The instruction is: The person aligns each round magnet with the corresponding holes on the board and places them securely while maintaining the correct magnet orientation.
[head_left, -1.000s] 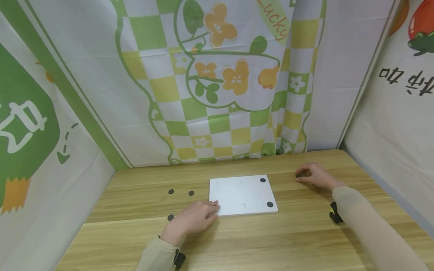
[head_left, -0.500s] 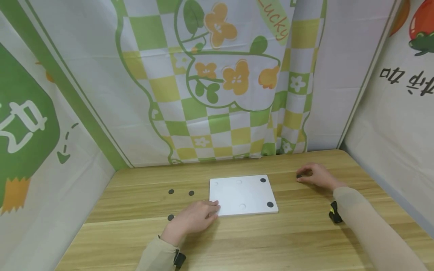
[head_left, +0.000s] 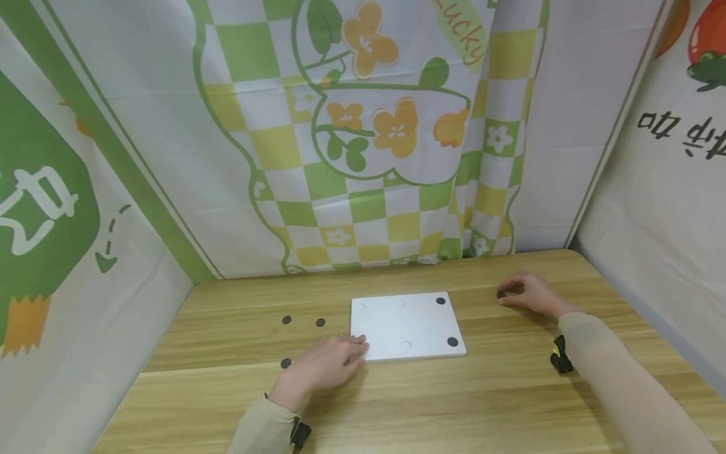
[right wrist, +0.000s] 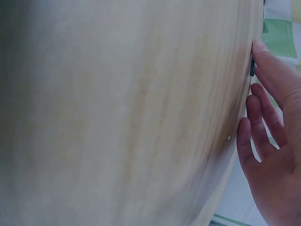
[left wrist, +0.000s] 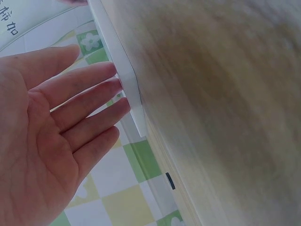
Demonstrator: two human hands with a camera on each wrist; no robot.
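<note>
A white rectangular board (head_left: 405, 325) lies flat on the wooden table, with shallow round recesses and one black disc (head_left: 440, 301) at its far right corner, another black disc (head_left: 452, 342) at its near right corner. My left hand (head_left: 323, 362) rests its fingertips on the board's near left corner; in the left wrist view its fingers (left wrist: 89, 96) are extended against the board's edge (left wrist: 124, 70). Right of the board, my right hand (head_left: 530, 295) pinches a black disc (head_left: 501, 294) at the tabletop. The right wrist view shows this disc edge-on (right wrist: 252, 67) by the thumb.
Left of the board lie loose black discs: one at the far left (head_left: 286, 320), one closer to the board (head_left: 320, 322), and a nearer one (head_left: 286, 363) partly behind my left wrist. A patterned cloth (head_left: 368, 208) hangs along the table's back edge.
</note>
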